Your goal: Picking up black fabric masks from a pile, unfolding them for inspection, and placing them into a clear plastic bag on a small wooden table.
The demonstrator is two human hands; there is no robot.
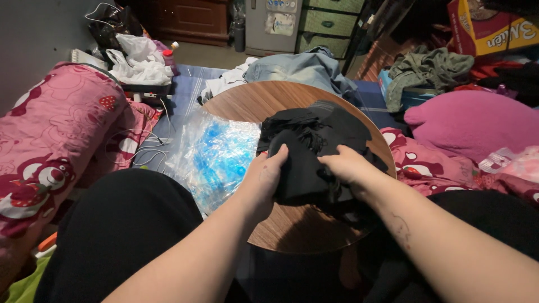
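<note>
Head view: hands (306, 168) grip black garment (314, 146) beside plastic bag (210, 154).

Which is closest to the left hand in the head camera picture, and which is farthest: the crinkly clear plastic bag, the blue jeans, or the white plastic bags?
From the left hand:
1. Clear plastic bag, just to its left, beside the round table.
2. Blue jeans, past the table's far edge.
3. White plastic bags, far back on the left.
</note>
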